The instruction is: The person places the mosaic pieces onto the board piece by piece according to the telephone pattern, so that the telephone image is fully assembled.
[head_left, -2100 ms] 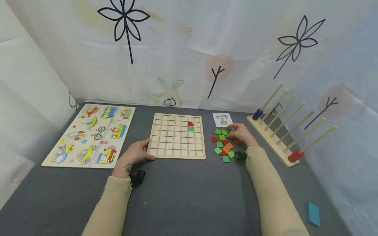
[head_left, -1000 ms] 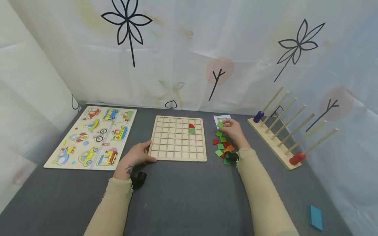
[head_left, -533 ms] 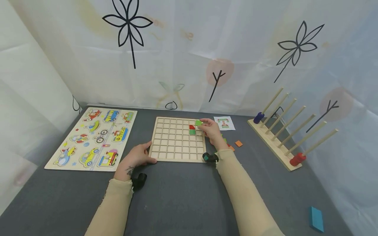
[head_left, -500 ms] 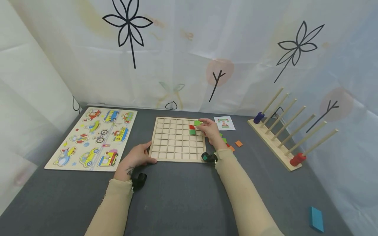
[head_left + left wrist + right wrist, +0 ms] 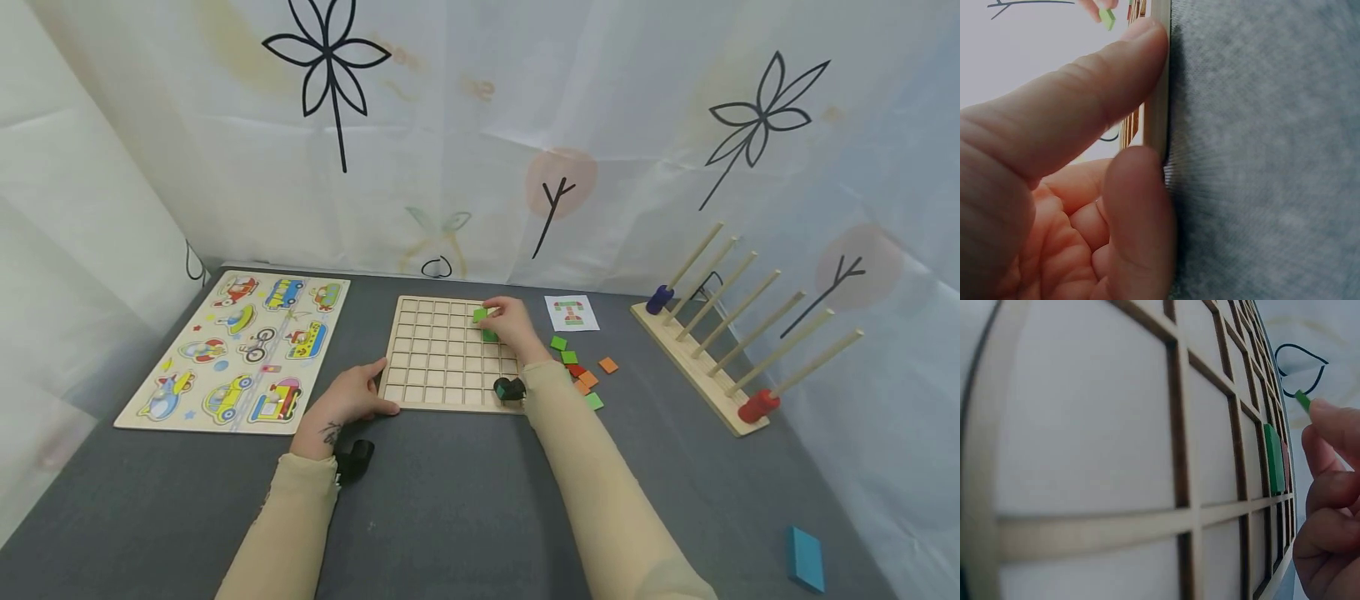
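In the head view, a wooden grid board (image 5: 442, 367) lies flat on the table. My left hand (image 5: 347, 402) holds its near left corner; up close in the left wrist view, the thumb (image 5: 1104, 94) and a finger (image 5: 1141, 206) press on the board's edge (image 5: 1157, 119). Over the far right part of the grid, my right hand (image 5: 512, 327) pinches a green square tile (image 5: 479, 315) between thumb and finger. The right wrist view shows this green tile (image 5: 1303, 400) tilted and raised above the board. A green tile (image 5: 1274, 461) and a red one (image 5: 1285, 464) sit in grid cells below.
Right of the board lie loose green, red and orange tiles (image 5: 609, 365), beneath a pattern card (image 5: 572, 313). Farther right stands a wooden peg rack (image 5: 693, 364). A vehicle puzzle board (image 5: 232, 350) lies at left, a blue block (image 5: 806, 558) at the near right.
My right hand has picked up a green tile from the loose pile and carried it left over the board. The left hand has kept its hold on the corner.
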`<action>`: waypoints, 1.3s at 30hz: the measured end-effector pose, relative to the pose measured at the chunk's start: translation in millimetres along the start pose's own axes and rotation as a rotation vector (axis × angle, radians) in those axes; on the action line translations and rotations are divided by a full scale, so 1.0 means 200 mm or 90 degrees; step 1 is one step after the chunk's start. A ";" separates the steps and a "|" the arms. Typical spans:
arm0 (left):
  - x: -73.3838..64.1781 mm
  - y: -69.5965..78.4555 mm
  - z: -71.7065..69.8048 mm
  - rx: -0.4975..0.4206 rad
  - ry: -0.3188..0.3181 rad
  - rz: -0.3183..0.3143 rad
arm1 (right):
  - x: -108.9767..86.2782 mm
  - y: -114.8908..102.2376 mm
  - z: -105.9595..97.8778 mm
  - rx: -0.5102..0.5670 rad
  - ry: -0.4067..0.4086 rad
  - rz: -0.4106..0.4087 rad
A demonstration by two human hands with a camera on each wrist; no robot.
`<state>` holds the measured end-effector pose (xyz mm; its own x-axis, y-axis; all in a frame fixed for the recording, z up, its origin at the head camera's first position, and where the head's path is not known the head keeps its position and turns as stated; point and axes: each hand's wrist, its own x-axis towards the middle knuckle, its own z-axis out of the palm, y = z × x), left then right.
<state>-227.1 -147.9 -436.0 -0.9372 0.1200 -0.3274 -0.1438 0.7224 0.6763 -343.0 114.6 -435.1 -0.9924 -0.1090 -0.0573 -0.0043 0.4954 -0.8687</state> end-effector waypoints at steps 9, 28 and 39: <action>0.00 0.00 0.00 -0.005 0.003 0.004 | 0.00 -0.06 0.03 -0.145 0.004 0.016; 0.00 -0.01 0.00 -0.005 0.002 0.015 | -0.07 -0.06 -0.03 -0.004 0.009 -0.003; 0.00 -0.01 0.00 -0.008 0.000 0.034 | -0.34 0.03 -0.33 0.211 0.071 -0.015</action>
<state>-226.7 -149.9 -437.4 -0.9438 0.1576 -0.2906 -0.0977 0.7067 0.7007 -283.3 181.9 -403.8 -0.9999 -0.0124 0.0030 -0.0052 0.1849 -0.9827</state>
